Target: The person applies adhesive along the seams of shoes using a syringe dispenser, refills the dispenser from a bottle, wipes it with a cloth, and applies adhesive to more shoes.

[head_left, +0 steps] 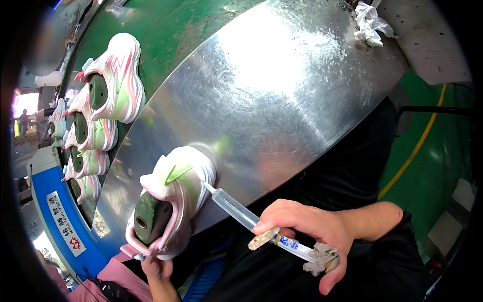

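A white, pink and pale green sneaker (187, 173) with a dark green shoe last (151, 221) inside it lies tilted on the near left part of the metal table. My left hand (157, 269) grips the sneaker's heel end from below; most of its fingers are hidden behind the shoe. In my right hand (322, 226) is a clear plastic syringe (234, 207), my fingers wrapped round its barrel. Its thin nozzle points up and left, at the line between the sneaker's upper and its white sole. A crumpled, greyish wrapping covers the plunger end, near my thumb.
Several similar sneakers (118, 80) stand in a row on a green conveyor belt (171, 30) at the left. The shiny metal table (211, 95) fills the middle. A crumpled white tissue (371, 24) lies at its far right. A blue and white machine panel (65, 211) stands at the lower left.
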Motion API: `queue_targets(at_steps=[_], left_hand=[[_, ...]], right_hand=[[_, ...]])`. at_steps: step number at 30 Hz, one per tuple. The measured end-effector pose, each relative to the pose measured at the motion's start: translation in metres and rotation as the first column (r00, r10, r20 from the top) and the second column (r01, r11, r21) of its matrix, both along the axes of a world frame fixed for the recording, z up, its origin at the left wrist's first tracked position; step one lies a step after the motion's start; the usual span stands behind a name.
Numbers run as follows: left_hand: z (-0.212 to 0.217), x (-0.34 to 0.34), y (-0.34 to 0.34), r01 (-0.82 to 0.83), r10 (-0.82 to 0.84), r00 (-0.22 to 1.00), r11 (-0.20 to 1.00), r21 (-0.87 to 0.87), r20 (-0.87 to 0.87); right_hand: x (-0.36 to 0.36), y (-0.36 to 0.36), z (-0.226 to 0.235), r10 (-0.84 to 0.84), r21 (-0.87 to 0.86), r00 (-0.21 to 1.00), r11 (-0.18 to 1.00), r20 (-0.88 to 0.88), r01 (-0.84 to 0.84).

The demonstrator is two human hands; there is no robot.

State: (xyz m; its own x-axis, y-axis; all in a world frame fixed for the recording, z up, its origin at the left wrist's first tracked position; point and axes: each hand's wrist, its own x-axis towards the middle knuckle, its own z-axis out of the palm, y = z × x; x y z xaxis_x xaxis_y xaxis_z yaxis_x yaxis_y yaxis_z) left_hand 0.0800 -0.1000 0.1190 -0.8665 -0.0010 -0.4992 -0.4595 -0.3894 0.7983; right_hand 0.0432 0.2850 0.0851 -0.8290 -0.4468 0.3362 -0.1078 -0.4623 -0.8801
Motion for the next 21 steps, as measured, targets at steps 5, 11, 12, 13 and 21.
queue_targets(at_steps=[5, 11, 12, 13, 21], left_hand=[[-0.002, 0.026, 0.035, 0.028, -0.030, 0.998, 0.999, 0.042, 0.061], [-0.014, 0.042, 0.058, 0.052, -0.080, 0.990, 0.971, 0.234, 0.113], [-0.015, 0.043, 0.066, 0.046, -0.076, 0.990, 0.969, 0.241, 0.116], [-0.017, 0.044, 0.072, 0.037, -0.072, 0.991, 0.959, 0.279, 0.116], [-0.021, 0.028, 0.103, 0.135, -0.298, 0.920, 0.851, 0.508, 0.254]], right_hand=[[0.007, 0.006, 0.014, 0.075, 0.082, 0.992, 0.993, 0.097, -0.083], [0.008, -0.002, 0.016, 0.085, -0.051, 0.995, 0.995, 0.058, -0.082], [0.010, -0.006, 0.016, 0.107, -0.092, 0.992, 0.991, 0.066, -0.101], [0.013, -0.009, 0.019, 0.127, -0.127, 0.988, 0.985, 0.083, -0.116], [0.027, 0.011, 0.069, 0.264, -0.035, 0.920, 0.964, 0.289, -0.265]])
